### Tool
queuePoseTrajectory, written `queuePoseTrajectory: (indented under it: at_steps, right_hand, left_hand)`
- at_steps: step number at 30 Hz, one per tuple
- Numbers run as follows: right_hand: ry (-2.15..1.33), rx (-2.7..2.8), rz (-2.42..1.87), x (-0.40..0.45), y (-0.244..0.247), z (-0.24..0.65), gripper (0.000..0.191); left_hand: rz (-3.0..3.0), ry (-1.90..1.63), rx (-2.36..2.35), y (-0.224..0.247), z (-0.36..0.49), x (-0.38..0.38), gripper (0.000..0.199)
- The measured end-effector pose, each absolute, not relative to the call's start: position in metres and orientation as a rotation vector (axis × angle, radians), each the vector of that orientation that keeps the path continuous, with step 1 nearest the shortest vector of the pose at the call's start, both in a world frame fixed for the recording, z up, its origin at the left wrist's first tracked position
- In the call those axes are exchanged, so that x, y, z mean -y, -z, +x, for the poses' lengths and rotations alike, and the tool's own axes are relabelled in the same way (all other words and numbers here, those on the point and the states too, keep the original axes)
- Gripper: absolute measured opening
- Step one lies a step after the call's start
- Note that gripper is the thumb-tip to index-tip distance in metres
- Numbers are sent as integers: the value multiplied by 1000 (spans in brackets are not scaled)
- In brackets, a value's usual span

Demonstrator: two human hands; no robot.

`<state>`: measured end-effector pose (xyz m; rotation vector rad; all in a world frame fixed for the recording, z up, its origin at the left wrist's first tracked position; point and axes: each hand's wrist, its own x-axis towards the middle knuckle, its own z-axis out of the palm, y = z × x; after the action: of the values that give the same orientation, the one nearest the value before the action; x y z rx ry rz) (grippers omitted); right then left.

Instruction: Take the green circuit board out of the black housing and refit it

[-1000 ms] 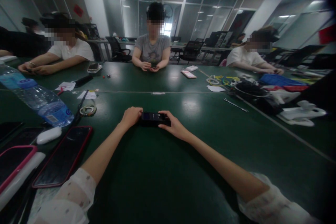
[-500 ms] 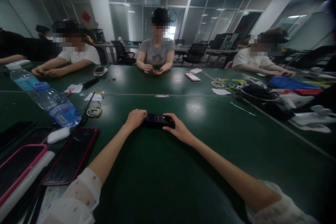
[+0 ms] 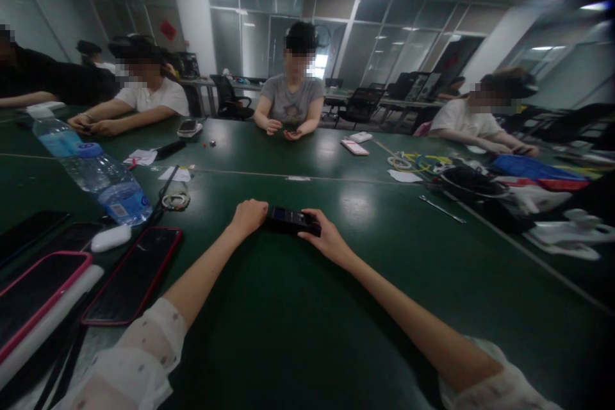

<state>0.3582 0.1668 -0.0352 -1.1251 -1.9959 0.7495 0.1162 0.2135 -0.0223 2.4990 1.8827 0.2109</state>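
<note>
A small black handheld device (image 3: 287, 220) with a little dark screen and buttons rests on the green table, between my hands. My right hand (image 3: 323, 231) grips its right end, thumb on the near side and fingers over the far side. At the left end, my left hand (image 3: 249, 216) is closed in a loose fist, right against or just beside the device; what its curled fingers hold, if anything, is hidden.
To the left lie a red-edged phone (image 3: 136, 277), a pink-framed phone (image 3: 36, 295), a white case (image 3: 111, 239) and water bottles (image 3: 113, 182). A wrench (image 3: 442, 209) and cables (image 3: 416, 162) lie right. Across the table sits a person (image 3: 291, 99) in grey, with others at either side.
The head view has tilted and shifted slightly, so the room and table items appear moved. Both hands and the black device stay almost as they were.
</note>
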Motion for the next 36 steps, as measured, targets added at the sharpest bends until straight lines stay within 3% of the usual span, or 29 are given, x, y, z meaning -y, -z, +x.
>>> queuePoseTrajectory:
  at_steps: [21, 36]
  right_hand:
    - [-757, 1933, -1098, -167, 36, 359, 52]
    - [-376, 1445, -1296, -186, 58, 373, 52]
  left_hand:
    - [2487, -216, -1852, 21, 110, -215, 30]
    - [2468, -186, -1898, 17, 112, -214, 35]
